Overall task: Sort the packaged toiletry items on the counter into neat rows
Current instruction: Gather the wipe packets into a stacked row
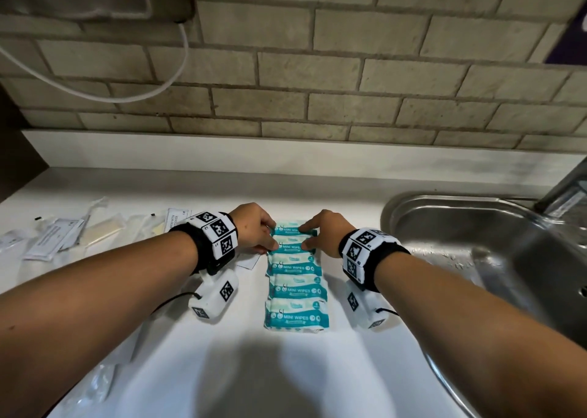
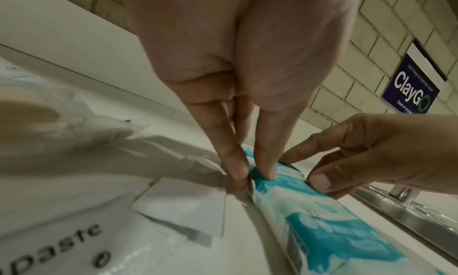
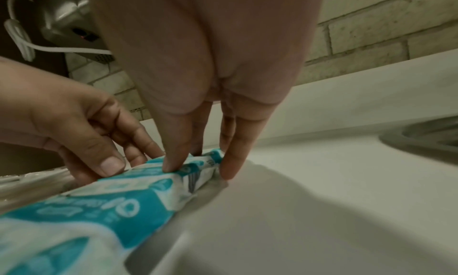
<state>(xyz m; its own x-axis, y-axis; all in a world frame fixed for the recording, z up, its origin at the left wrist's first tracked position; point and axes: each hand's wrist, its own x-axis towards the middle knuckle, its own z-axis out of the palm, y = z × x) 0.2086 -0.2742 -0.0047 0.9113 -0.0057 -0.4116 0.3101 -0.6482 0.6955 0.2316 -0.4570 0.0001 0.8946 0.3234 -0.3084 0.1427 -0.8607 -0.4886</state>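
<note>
Wipes packs (image 1: pixel 293 271) in a column mid-counter (image 1: pixel 127 182), beside the sink (image 1: pixel 444 205). Left hand (image 1: pixel 254 227) and right hand (image 1: pixel 327 232) pinch the farthest packs' ends, fingers clamped from both sides, probably squaring them. Sachets (image 1: pixel 54 236) lie unsorted at the left edge.

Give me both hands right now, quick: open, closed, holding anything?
Left hand: pinching the left end of the farthest wipes pack in the column.
Right hand: pinching the right end of that same pack.
</note>
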